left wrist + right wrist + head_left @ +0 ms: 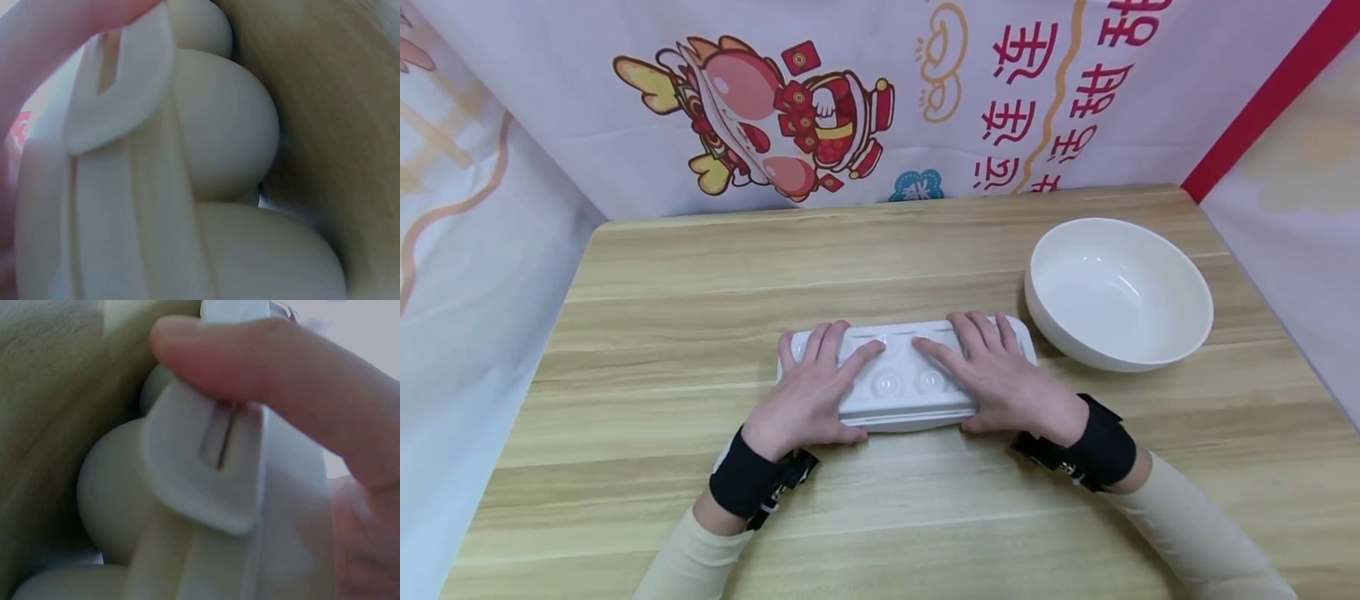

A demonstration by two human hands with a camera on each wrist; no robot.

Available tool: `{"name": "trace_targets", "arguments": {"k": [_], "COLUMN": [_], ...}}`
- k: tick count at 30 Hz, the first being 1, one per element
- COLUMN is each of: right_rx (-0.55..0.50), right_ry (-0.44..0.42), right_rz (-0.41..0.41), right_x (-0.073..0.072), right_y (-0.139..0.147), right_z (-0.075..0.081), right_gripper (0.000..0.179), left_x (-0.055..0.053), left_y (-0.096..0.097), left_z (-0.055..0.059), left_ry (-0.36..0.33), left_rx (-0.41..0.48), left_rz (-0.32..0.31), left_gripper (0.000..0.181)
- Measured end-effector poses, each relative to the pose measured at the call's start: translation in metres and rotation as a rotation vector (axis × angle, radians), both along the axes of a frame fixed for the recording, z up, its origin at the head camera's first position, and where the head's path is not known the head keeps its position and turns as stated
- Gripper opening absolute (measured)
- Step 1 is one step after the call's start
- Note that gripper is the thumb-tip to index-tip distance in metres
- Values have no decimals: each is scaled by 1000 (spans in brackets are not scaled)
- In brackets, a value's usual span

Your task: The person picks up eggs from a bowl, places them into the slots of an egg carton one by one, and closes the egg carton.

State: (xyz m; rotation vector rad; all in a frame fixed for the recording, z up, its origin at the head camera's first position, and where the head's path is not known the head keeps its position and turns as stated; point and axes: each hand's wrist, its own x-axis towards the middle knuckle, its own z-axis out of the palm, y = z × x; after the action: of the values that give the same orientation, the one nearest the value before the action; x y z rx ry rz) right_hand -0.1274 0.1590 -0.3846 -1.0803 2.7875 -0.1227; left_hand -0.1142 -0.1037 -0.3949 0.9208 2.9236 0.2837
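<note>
A white plastic egg box [906, 400] lies lengthwise on the table, its lid on and small round domes showing on top. My left hand [808, 396] grips its left half, fingers over the lid and thumb at the near side. On the right half, my right hand [1007, 383] holds it the same way. In the left wrist view, a slotted latch tab [125, 87] sits under the left thumb, above rounded cups [225, 125]. The right wrist view shows the right thumb pressing on another slotted tab [181, 469]. Whatever is inside the box is hidden.
A large white bowl [1120, 292] stands at the right, just beyond the box's right end. The wood-grain table [715, 267] ends at a printed cloth backdrop [647, 158], with more cloth along both sides.
</note>
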Motion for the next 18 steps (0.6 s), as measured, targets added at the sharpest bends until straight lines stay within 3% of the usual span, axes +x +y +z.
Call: {"name": "trace_targets", "arguments": {"k": [10,18], "right_rx": [30,32], "right_ry": [3,77], "right_rz": [0,15], "right_x": [2,3], "right_y": [-5,-6], "right_z": [-2,-4], "right_gripper": [109,109], "left_x": [-1,-1], "left_y": [0,1], "left_z": [0,-1], "left_ry": [-3,18], "left_rx": [6,3], "left_rz": [3,7], "left_gripper": [103,102]}}
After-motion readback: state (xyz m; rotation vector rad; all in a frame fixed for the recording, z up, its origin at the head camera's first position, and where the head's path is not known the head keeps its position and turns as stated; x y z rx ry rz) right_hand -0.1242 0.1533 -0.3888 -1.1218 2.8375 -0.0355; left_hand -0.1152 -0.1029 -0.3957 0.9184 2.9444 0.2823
